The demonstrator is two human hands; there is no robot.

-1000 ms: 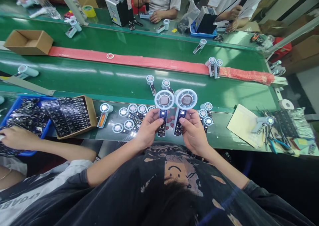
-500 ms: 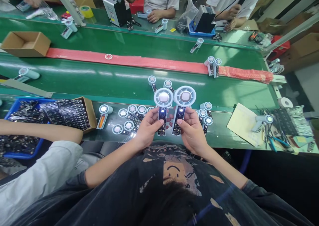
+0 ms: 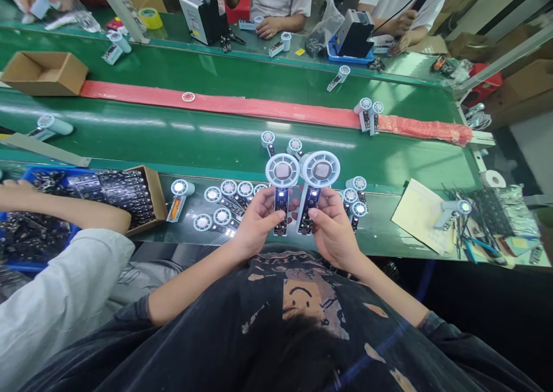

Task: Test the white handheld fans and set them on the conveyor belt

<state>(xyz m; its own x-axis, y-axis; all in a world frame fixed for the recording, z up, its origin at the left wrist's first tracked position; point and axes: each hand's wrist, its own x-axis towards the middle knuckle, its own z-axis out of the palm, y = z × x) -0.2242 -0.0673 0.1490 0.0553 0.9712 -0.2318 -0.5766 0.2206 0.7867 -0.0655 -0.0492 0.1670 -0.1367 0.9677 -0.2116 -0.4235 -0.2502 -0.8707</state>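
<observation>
My left hand [image 3: 256,226] is closed around the handle of a pale blue handheld fan [image 3: 282,171], thumb on its bare circuit board. A small white light glows on that board. Gripped the same way, a second handheld fan [image 3: 321,170] stands upright in my right hand [image 3: 336,226]. The two round heads are side by side, facing me, and my fingertips behind the handles are partly hidden. Several similar fans [image 3: 222,216] lie on the bench left of my left hand. Others [image 3: 358,208] lie just past my right hand.
A green conveyor [image 3: 173,128] runs beyond the bench, with a red strip [image 3: 268,108] and cardboard box [image 3: 45,74]. At left, a co-worker's arm [image 3: 82,207] reaches over a blue bin [image 3: 73,233] of circuit boards. Tools [image 3: 469,239] and paper [image 3: 421,216] lie right. People work opposite.
Both hands hold the fans almost still. The co-worker's arm at left has shifted left, its hand now showing over the bin. Fans on the near belt have moved slightly right, those on the far belt left.
</observation>
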